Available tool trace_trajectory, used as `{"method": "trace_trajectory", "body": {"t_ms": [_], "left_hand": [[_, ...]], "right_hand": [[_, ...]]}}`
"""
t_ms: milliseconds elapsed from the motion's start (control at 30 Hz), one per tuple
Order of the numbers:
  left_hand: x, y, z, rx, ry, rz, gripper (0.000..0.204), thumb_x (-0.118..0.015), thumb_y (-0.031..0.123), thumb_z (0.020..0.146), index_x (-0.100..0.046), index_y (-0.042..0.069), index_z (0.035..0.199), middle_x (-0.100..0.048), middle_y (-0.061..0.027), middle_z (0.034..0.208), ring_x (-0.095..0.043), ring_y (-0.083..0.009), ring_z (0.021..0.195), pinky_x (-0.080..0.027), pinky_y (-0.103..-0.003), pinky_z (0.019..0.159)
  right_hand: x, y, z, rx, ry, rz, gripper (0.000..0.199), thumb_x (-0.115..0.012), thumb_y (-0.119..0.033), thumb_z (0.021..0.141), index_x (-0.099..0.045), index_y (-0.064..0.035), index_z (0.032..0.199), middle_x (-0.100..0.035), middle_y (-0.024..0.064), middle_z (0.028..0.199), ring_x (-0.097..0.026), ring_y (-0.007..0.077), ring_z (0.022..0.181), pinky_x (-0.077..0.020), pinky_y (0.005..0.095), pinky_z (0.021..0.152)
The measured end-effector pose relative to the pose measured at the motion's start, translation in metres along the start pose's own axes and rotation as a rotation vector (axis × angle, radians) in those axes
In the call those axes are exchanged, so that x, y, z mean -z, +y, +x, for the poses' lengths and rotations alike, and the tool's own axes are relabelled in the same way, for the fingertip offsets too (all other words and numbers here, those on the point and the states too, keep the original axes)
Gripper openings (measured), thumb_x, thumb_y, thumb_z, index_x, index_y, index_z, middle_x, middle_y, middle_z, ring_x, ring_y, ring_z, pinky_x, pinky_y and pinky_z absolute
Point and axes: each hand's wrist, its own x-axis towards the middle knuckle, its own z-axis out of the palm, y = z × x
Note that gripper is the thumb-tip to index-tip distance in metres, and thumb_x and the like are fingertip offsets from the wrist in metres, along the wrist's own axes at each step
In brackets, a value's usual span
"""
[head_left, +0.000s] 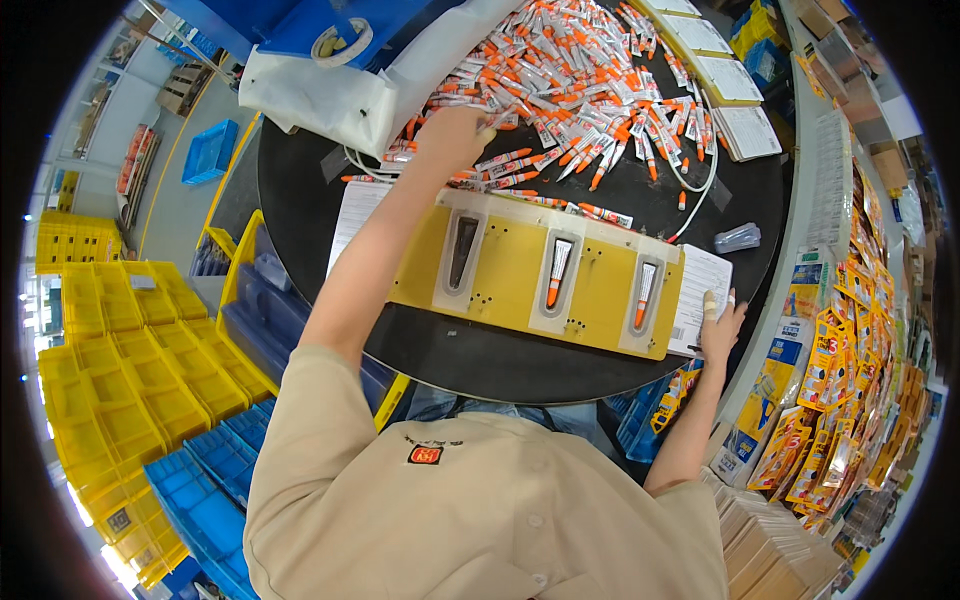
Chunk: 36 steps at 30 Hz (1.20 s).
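A long yellow holder (510, 262) lies across the round black table. Of its three clear plastic blisters, the left blister (463, 252) shows only dark behind it. A small white tube with an orange cap (557, 275) lies in the middle one, and another such tube (644, 296) in the right one. Beyond the holder, my left hand (452, 140) reaches to the near left edge of a heap of these tubes (560, 80), its fingers bent together; what they grip is unclear. My right hand (720, 328) rests, fingers spread, by white printed sheets (703, 285) at the holder's right end.
A second yellow holder (722, 78) with white cards stands at the far right. A white cable (708, 190) curves round the heap. A clear plastic piece (738, 238) lies right. Yellow crates (120, 360) stack up left; orange packages (830, 370) hang right.
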Motion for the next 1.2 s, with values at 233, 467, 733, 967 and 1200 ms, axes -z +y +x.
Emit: {"method": "trace_trajectory", "body": {"t_ms": [233,467,733,967,1200], "left_hand": [[0.013,-0.001,-0.131,0.035,-0.319,-0.036,0.027,-0.064,0.024,0.077,-0.063,0.004,0.096,-0.067,-0.0176,0.088,-0.065,-0.0342,0.086,-0.050,-0.042,0.077],[0.030,-0.050,-0.146,0.194,-0.079,-0.095,0.051,-0.069,0.043,0.079,-0.064,0.003,0.111,-0.067,-0.0172,0.105,-0.065,-0.0338,0.095,-0.050,-0.043,0.084],[0.073,-0.101,-0.145,0.377,-0.191,0.499,0.046,-0.068,0.033,0.078,-0.058,-0.002,0.106,-0.064,-0.0252,0.105,-0.066,-0.0388,0.090,-0.054,-0.046,0.079],[0.113,-0.040,-0.167,0.230,-0.130,0.173,0.038,-0.070,0.025,0.076,-0.059,0.000,0.103,-0.067,-0.0232,0.093,-0.064,-0.0398,0.091,-0.051,-0.046,0.078],[0.019,-0.020,-0.174,0.018,-0.164,0.200,0.081,-0.077,0.034,0.072,-0.039,0.017,0.142,-0.027,-0.0260,0.148,-0.065,-0.0407,0.089,-0.053,-0.045,0.078]], "right_hand": [[-0.024,0.003,-0.010,0.296,0.434,0.111,0.041,-0.053,-0.030,0.095,-0.056,-0.0038,0.127,-0.051,0.0162,0.137,-0.043,0.0352,0.129,-0.0361,0.0483,0.103],[0.061,-0.058,-0.058,0.016,0.680,0.176,0.029,-0.061,-0.027,0.091,-0.065,0.0001,0.100,-0.058,0.0189,0.093,-0.059,0.0354,0.087,-0.0462,0.0453,0.072],[0.013,-0.182,-0.156,0.475,0.175,0.644,0.019,-0.049,-0.008,0.094,-0.054,0.0053,0.106,-0.063,0.0280,0.092,-0.061,0.0460,0.088,-0.0470,0.0483,0.076],[-0.018,-0.206,-0.161,0.341,0.219,0.728,0.036,-0.051,-0.008,0.093,-0.049,-0.0003,0.128,-0.062,0.0266,0.109,-0.058,0.0448,0.100,-0.0456,0.0432,0.087],[-0.001,-0.139,-0.148,0.410,0.183,0.028,0.050,-0.052,-0.011,0.089,-0.046,-0.0071,0.139,-0.045,0.0241,0.134,-0.036,0.0387,0.132,-0.0292,0.0549,0.105]]}}
